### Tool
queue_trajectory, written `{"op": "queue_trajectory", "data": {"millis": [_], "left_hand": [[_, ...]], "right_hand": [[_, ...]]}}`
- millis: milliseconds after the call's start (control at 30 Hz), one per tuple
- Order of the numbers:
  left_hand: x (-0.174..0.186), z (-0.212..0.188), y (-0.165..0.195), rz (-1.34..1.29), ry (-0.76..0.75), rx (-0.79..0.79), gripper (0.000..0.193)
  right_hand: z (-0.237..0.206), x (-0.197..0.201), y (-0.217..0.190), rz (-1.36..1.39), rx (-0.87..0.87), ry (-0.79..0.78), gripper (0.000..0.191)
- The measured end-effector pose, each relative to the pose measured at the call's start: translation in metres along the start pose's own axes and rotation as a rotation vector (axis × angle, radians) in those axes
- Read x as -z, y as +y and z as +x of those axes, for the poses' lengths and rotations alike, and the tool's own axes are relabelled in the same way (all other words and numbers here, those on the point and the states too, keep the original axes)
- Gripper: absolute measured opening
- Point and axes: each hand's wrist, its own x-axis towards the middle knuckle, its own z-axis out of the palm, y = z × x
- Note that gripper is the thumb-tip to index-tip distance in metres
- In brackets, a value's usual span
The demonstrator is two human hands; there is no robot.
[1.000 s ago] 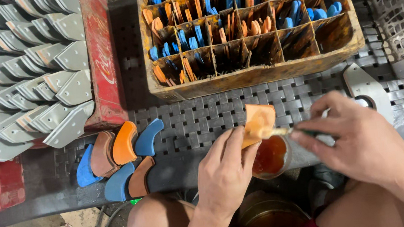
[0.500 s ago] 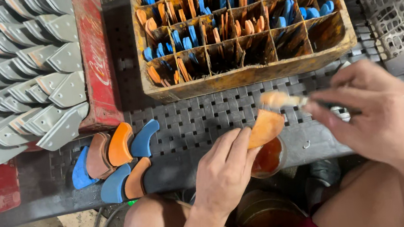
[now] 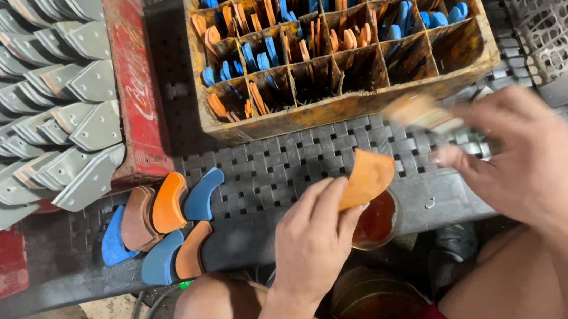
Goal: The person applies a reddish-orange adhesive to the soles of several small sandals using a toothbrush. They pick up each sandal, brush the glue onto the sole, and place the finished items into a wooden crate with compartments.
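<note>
An orange curved piece (image 3: 366,176) is pinched between the thumb and fingers of the left hand (image 3: 312,240), its upper edge tilted up and to the right. Directly below that piece, just beside the left fingertips, a small round tin (image 3: 377,220) of reddish-brown liquid is seen at the near edge of the counter (image 3: 278,174). A brush (image 3: 424,113) is gripped in the closed fingers of the right hand (image 3: 523,157); it is blurred, and its pale tip appears to hang above and to the right of the orange piece, apart from it.

Beyond both hands, the yellow divided crate (image 3: 348,105) is set with its near wall close to the brush tip, its cells packed with upright blue and orange pieces. Between that wall and the hands a narrow strip of bare woven counter is left open. To the left of the left hand, well apart, a small cluster of blue, orange and brown pieces (image 3: 161,220) is laid near the counter's front edge. Further left, a red crate (image 3: 135,90) is stacked with grey angular parts (image 3: 37,114). To the far right, past the right hand, a grey lattice crate (image 3: 555,15) is seen.
</note>
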Motion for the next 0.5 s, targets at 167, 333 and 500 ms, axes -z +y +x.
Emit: {"op": "queue_trajectory", "data": {"millis": [167, 333, 500], "left_hand": [[-0.003, -0.007, 0.001, -0.611, 0.004, 0.150, 0.040], [-0.019, -0.017, -0.007, -1.460, -0.036, 0.577, 0.046], [-0.022, -0.023, -0.015, -1.664, 0.049, 0.516, 0.049]], "right_hand": [[-0.019, -0.020, -0.026, 0.656, -0.376, -0.247, 0.068], [-0.048, -0.069, -0.066, 1.137, -0.236, -0.170, 0.034], [-0.052, -0.077, -0.071, 1.172, -0.171, -0.019, 0.034]]}}
